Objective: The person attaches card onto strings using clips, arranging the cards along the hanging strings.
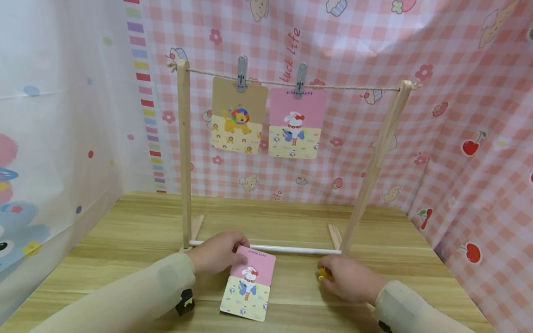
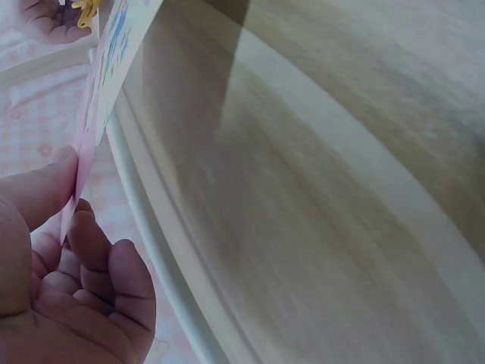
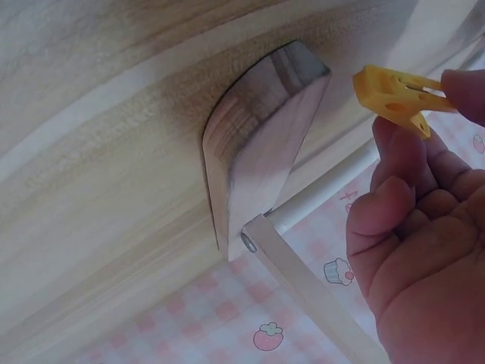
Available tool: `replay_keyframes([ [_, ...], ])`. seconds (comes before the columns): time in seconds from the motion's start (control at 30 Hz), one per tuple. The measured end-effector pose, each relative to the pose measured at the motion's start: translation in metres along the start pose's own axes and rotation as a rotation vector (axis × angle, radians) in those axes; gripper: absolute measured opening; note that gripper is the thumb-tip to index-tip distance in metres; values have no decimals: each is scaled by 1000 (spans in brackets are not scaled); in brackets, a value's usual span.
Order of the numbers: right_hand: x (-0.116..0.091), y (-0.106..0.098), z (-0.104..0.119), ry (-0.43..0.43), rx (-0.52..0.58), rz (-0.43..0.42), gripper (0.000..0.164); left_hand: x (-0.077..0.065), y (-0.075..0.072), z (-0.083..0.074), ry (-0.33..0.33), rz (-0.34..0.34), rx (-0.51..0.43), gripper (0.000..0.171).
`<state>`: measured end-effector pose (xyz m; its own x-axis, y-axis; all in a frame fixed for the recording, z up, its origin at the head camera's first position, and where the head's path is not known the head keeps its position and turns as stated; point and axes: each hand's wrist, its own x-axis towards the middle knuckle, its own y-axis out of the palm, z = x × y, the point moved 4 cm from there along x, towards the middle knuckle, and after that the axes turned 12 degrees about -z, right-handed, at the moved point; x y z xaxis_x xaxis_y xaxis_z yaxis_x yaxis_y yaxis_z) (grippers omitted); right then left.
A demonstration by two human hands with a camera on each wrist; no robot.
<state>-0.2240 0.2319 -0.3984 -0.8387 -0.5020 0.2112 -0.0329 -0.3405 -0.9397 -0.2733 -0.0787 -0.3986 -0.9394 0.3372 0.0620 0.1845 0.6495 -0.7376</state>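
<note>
My left hand [image 1: 220,252] pinches the upper left corner of a pink and yellow rabbit card [image 1: 248,284] just above the table. Seen from the left wrist, thumb and forefinger grip the card's edge [image 2: 102,106]. A yellow clothespin [image 3: 398,95] is held between thumb and fingers of my right hand [image 1: 354,280], near the rack's right foot. On the rope [image 1: 354,88] above hang a brown and yellow lion card [image 1: 237,111] and another rabbit card [image 1: 296,118], each under a grey clip [image 1: 242,74].
A wooden rack stands on the table, with a left post [image 1: 184,157], a right post [image 1: 374,166] and a white bottom bar [image 1: 291,249]. Behind it hangs a pink checked cloth [image 1: 354,175]; a white dotted cloth [image 1: 75,115] covers the left side.
</note>
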Motion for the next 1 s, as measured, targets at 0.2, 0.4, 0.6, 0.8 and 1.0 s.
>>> replay_keyframes([
  [0.2,1,-7,1,53,22,-43,19,4,-1,-8,26,-22,-30,12],
  [0.4,4,-16,0,104,40,-104,26,5,-4,-21,36,-31,-61,11],
  [0.6,7,-30,3,100,36,-184,25,9,-9,-32,72,-51,-52,10],
  [0.8,8,-42,4,115,81,-233,25,12,-13,-42,93,-56,-57,10],
  [1.0,8,-53,7,111,111,-301,22,16,-16,-51,129,-68,-68,10],
])
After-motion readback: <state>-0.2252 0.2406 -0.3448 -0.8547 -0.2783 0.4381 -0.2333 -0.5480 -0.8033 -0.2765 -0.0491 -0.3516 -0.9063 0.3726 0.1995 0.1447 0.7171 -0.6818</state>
